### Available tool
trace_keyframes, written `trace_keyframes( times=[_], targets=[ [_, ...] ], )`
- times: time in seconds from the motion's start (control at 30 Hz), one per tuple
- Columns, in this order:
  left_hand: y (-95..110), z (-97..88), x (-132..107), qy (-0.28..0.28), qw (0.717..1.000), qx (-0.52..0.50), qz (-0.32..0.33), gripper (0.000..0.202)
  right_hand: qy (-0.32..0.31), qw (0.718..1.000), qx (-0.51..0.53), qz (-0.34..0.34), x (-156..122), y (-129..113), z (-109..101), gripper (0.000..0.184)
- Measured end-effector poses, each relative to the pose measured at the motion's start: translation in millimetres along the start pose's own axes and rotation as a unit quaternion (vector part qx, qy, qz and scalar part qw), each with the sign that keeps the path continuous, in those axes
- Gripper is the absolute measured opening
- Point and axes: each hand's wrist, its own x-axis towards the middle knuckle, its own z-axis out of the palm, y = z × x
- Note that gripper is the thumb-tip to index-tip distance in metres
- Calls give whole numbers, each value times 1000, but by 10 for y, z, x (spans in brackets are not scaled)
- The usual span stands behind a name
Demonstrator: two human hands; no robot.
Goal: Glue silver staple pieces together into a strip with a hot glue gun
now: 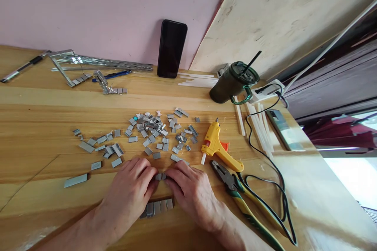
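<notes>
Between the fingertips of my left hand (132,182) and my right hand (193,188) is a short strip of small grey metal pieces (160,176). Both hands are closed in a pinch, one at each end of it. The fingers cover the strip's ends. Just below, a row of grey metal pieces (159,207) lies side by side on the wooden table (44,125), its left end partly hidden by my left hand. Beyond my fingers a loose pile of similar metal pieces (151,125) is spread out. More pieces (108,149) lie left of it.
Right of my right hand lie a yellow glue gun (218,147) and pliers (226,176) beside a black cord (284,200). Behind stand a dark mug (226,84) with a straw and a phone (172,49) against the wall. Glue sticks (260,129) and thin metal rods (112,64) lie further off.
</notes>
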Motion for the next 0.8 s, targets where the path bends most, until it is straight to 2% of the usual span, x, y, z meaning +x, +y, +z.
trace_keyframes(
  times=[0.8],
  targets=[
    [-20, 8, 5, -2, 1000, 0, 5, 12, -6, 1000, 10, -4, -5, -10, 8, 20]
  ],
)
